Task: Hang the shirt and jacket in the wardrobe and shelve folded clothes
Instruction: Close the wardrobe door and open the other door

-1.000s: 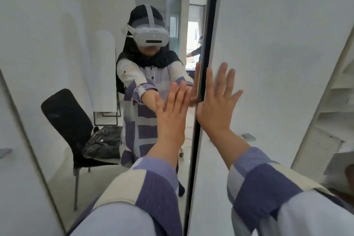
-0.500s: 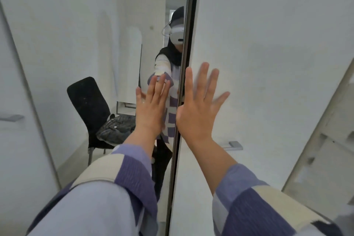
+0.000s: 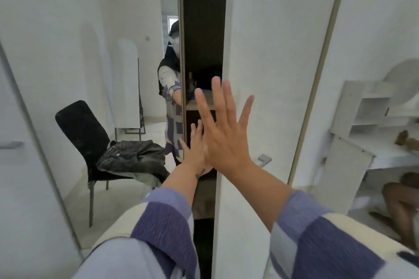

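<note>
Here, in the head view, the right hand (image 3: 224,140) is raised flat with its fingers (image 3: 218,95) spread apart and straight, the palm laid on the edge of the white wardrobe door (image 3: 272,75) and gripping nothing. The left hand (image 3: 196,149) lies just beside and partly behind it, lower down, fingers straight and close together, flat against the edge of the mirrored door (image 3: 90,52); it too holds nothing. Between the two doors, directly above and behind the fingertips of both hands, a dark gap (image 3: 204,18) opens into the wardrobe, and what sits inside it is too dim to tell. A small grey handle (image 3: 264,159) sticks out of the white door just to the right of the right wrist. Both forearms wear sleeves (image 3: 165,217) in purple, cream and pale blue blocks.

Well to the left of the left fingers, the mirror shows a reflected black chair (image 3: 79,129) with the dark jacket (image 3: 133,156) heaped on its seat, a paler cloth showing under it. Far right of the right fingers, another mirrored panel reflects white shelves (image 3: 371,106).
</note>
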A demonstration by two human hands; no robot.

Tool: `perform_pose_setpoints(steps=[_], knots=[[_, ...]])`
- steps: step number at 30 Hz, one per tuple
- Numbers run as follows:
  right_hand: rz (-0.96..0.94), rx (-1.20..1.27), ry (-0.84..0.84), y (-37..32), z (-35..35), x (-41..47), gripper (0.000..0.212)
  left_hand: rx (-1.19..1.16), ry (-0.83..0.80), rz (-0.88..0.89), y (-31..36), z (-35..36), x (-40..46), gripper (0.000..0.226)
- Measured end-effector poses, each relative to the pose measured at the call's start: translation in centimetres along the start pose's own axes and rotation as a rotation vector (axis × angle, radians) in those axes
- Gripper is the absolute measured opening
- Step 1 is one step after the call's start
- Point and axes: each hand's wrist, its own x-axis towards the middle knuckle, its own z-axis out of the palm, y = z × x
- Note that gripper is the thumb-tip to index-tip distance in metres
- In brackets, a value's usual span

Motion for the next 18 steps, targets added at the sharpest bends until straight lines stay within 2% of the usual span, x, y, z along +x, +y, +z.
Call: perform_pose_setpoints(steps=[1, 2, 3, 4, 5, 6, 8, 9, 11, 14, 18], knots=[[-0.105, -0.026, 0.029, -0.2, -1.0, 0.1, 0.067, 0.145, 0.224, -0.029, 2.3, -0.9, -1.3, 0.086], [-0.202, -0.038, 0.034, -0.3, -2.0, 0.3, 0.065, 0.279, 0.301, -0.077, 4.4, -2.6, -2.8, 0.08], [-0.269, -0.057, 0.001, -0.5, -3.3, 0.7, 0.065, 0.276, 0.307, -0.144, 6.1, -4.2, -3.7, 0.075], [-0.293, -0.096, -0.071, -0.4, -4.5, 0.9, 0.066, 0.28, 0.299, -0.137, 7.1, -4.9, -4.3, 0.077], [-0.279, -0.151, -0.164, 0.1, -5.6, 1.1, 0.068, 0.297, 0.241, -0.136, 8.3, -4.5, -4.8, 0.075], [-0.242, -0.222, -0.264, 1.1, -6.4, 1.2, 0.068, 0.289, 0.111, -0.035, 8.7, -2.6, -5.0, 0.069], [-0.154, -0.413, -0.421, 3.5, -7.4, 0.7, 0.072, 0.146, -0.342, 0.173, 8.3, 0.0, -6.6, 0.064], [-0.126, -0.53, -0.476, 4.8, -8.0, 0.1, 0.077, 0.035, -0.481, 0.215, 8.5, 0.9, -7.2, 0.066], [-0.09, -0.73, -0.573, 7.1, -9.2, -1.2, 0.084, -0.112, -0.485, 0.266, 9.5, 2.8, -8.0, 0.071], [-0.002, -0.888, -0.687, 10.2, -11.5, -2.9, 0.09, -0.196, -0.488, 0.372, 12.9, 3.7, -9.3, 0.075], [0.141, -0.966, -0.738, 14.7, -14.0, -4.7, 0.076, -0.199, -0.542, 0.519, 17.7, 5.2, -10.6, 0.068]])
